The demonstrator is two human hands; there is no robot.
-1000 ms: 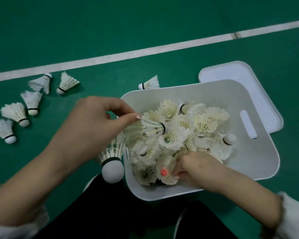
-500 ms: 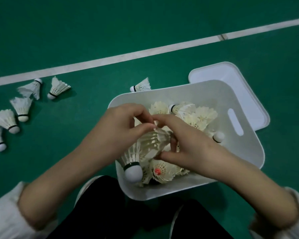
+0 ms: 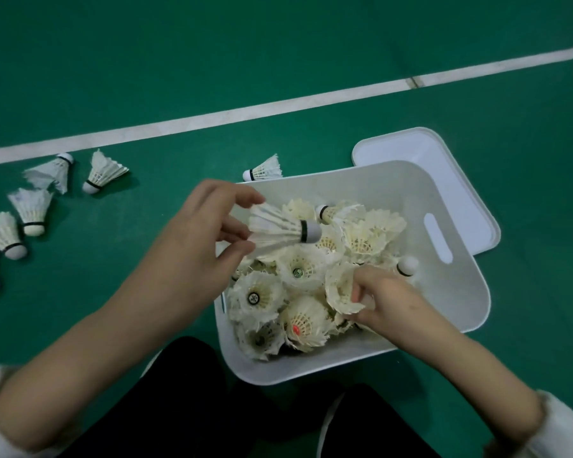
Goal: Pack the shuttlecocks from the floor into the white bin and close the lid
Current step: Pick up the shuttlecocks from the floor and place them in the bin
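The white bin (image 3: 450, 302) stands on the green floor between my knees, holding a pile of several white shuttlecocks (image 3: 298, 269). My left hand (image 3: 199, 239) pinches the feather skirt of one shuttlecock (image 3: 280, 228) above the bin's left side, cork pointing right. My right hand (image 3: 379, 300) is down in the bin, fingers curled on the feathers of a shuttlecock (image 3: 339, 285) in the pile. The white lid (image 3: 444, 166) lies on the floor behind the bin, partly under it. Several shuttlecocks (image 3: 30, 206) lie on the floor at the left, and one (image 3: 263, 168) behind the bin.
A white court line (image 3: 311, 100) runs across the green floor beyond the bin. My dark trouser legs (image 3: 186, 408) fill the bottom of the view, close against the bin's near wall.
My hands, which met over the bin's middle, have drawn apart. The left now holds one shuttlecock with its cork to the right; the right has dropped lower into the pile.
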